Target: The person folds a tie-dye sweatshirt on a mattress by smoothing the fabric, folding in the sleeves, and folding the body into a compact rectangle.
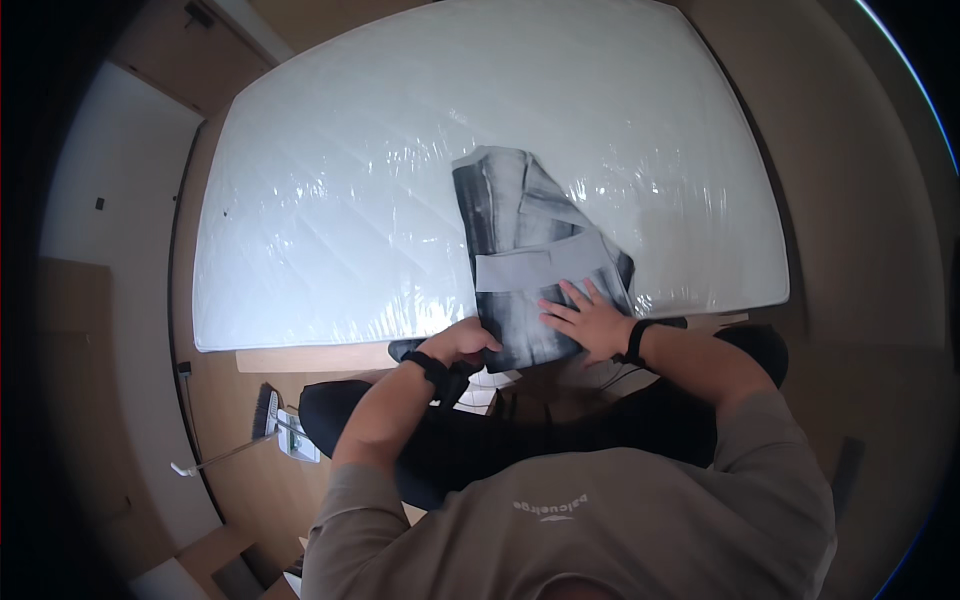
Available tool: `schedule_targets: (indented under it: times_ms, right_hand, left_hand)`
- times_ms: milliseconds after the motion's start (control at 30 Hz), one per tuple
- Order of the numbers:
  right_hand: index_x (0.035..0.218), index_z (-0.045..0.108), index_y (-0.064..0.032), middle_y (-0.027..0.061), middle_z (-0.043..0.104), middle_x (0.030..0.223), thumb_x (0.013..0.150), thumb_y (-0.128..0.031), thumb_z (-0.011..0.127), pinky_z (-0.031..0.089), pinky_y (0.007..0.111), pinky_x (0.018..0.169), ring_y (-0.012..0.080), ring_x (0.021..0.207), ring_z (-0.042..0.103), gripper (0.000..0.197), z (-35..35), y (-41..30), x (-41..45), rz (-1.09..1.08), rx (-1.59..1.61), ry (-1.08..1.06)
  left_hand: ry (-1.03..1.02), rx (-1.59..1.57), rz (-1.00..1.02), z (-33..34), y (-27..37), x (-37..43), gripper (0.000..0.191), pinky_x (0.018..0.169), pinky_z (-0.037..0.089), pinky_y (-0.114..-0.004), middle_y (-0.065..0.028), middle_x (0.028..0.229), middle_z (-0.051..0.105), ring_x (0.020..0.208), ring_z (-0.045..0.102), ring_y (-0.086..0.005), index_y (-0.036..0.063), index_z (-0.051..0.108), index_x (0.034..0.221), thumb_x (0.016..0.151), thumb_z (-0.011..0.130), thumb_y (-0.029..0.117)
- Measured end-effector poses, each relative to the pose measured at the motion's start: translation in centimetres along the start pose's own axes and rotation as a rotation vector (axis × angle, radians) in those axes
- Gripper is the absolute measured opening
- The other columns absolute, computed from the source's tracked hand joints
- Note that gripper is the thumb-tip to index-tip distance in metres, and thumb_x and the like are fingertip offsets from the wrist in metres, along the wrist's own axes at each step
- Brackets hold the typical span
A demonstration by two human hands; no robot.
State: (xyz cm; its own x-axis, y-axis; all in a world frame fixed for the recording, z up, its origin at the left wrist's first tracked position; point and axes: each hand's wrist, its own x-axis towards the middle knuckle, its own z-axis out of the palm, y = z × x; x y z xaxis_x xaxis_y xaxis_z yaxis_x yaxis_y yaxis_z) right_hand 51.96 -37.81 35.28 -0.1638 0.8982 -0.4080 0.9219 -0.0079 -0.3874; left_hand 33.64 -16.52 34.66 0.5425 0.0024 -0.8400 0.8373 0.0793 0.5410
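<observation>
A grey-and-black streaked garment, partly folded, lies on a white mattress in clear plastic film. A plain light-grey band runs across its middle, and its near end hangs over the mattress edge. My left hand is at the near left corner of the cloth, fingers curled, thumb on top; its underside is hidden. My right hand rests flat on the cloth's right part, below the band, with fingers spread. Both wrists wear black bands.
Below the mattress's near edge shows a wooden bed frame. A broom and a white dustpan stand on the wooden floor at the left. My dark-clothed legs are close to the bed. A brown surface borders the mattress on the right.
</observation>
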Motion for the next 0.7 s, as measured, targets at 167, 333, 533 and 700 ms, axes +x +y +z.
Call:
schedule_targets:
  times_ms: [167,333,533,700]
  right_hand:
    - [0.146,0.029,-0.0128,0.0055,0.021,0.156,0.084,-0.03,0.062,0.018,0.05,0.115,0.0315,0.144,0.014,0.072,-1.6,4.7,0.6,-0.031,0.168,-0.111]
    - [0.14,0.04,-0.0208,0.0038,0.029,0.152,0.088,-0.011,0.047,0.023,0.045,0.115,0.0243,0.141,0.027,0.053,-4.1,9.0,0.5,-0.185,-0.475,0.163]
    - [0.139,0.039,-0.0174,0.0086,0.028,0.152,0.077,-0.018,0.063,0.021,0.044,0.116,0.0267,0.141,0.025,0.067,-5.8,10.6,3.9,-0.268,0.469,-0.058]
    - [0.137,0.04,-0.0105,0.0141,0.028,0.151,0.057,-0.025,0.081,0.021,0.047,0.115,0.0324,0.141,0.024,0.092,-7.4,12.5,5.8,-0.413,-0.319,-0.181]
  left_hand:
    - [0.482,1.253,0.068,-1.3,3.4,-3.0,0.06,0.095,0.044,-0.044,-0.0244,0.126,0.049,0.116,0.053,-0.0336,-0.0033,0.045,0.117,0.071,0.071,0.024]
    - [0.35,1.77,1.049,-5.5,1.4,0.0,0.047,0.113,0.026,-0.043,-0.0099,0.154,0.024,0.141,0.024,-0.0301,0.0104,0.039,0.137,0.09,0.042,0.013]
    - [0.235,1.596,1.097,-9.1,1.6,3.7,0.053,0.113,0.026,-0.044,-0.0132,0.152,0.027,0.139,0.028,-0.0324,0.0053,0.039,0.137,0.086,0.05,0.013]
    - [0.062,1.384,1.082,-10.9,2.4,5.0,0.059,0.111,0.03,-0.044,-0.0152,0.149,0.031,0.136,0.034,-0.0353,0.0035,0.041,0.136,0.08,0.056,0.014]
